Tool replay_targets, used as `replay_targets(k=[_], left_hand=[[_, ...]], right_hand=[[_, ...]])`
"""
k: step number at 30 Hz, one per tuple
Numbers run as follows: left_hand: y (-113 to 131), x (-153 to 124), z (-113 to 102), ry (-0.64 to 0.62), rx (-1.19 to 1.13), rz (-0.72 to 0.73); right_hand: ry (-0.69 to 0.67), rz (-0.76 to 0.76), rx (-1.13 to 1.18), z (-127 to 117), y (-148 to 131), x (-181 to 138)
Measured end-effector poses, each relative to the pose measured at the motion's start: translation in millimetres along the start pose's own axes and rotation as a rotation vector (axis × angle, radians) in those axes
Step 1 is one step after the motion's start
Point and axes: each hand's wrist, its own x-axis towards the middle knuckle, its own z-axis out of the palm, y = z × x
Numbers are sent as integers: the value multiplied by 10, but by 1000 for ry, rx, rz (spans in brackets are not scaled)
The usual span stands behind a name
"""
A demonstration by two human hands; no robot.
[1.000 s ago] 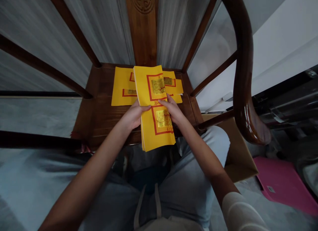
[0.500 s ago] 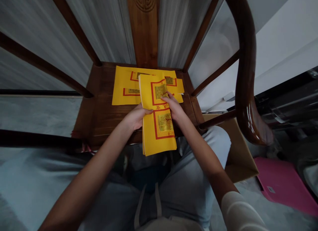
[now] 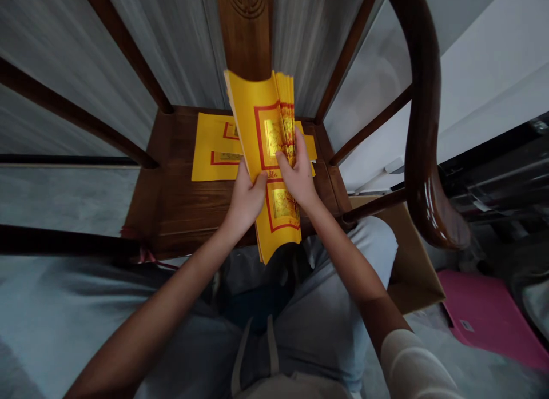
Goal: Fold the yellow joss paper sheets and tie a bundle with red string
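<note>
A thick stack of yellow paper sheets (image 3: 265, 119) with red borders and gold squares is lifted above a dark wooden chair seat (image 3: 175, 193). My left hand (image 3: 246, 196) grips the stack's left edge, thumb on top. My right hand (image 3: 295, 173) is closed on the right side, its fingers fanning the upper sheets, which bend upward toward the chair back. Beneath the stack, several loose yellow sheets (image 3: 210, 150) lie flat on the seat.
The chair's carved back splat (image 3: 246, 27) and curved right armrest (image 3: 422, 119) ring the seat. A cardboard box (image 3: 412, 267) sits to the right beside my knee, with a pink flat object (image 3: 489, 313) on the floor farther right.
The stack has been raised and tilted up off the seat, its top edge now near the chair back. Both hands shifted upward with it, and the sheets are fanned on the right.
</note>
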Motion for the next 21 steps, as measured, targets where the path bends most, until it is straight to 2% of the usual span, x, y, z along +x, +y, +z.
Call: replay_targets(k=[3, 5, 7, 12, 16, 21], left_hand=[[117, 44, -36, 5, 220, 314], [170, 52, -62, 15, 306, 450], [174, 49, -68, 60, 342, 526], [114, 42, -35, 149, 329, 574], [150, 18, -45, 190, 321, 586], [55, 58, -56, 164, 292, 534]], right_hand=[[73, -201, -96, -55, -277, 80], [126, -300, -124, -61, -432, 92], [166, -360, -116, -28, -515, 69], [190, -316, -82, 105, -466, -22], [215, -283, -46, 105, -458, -70], [244, -256, -31, 136, -406, -111]])
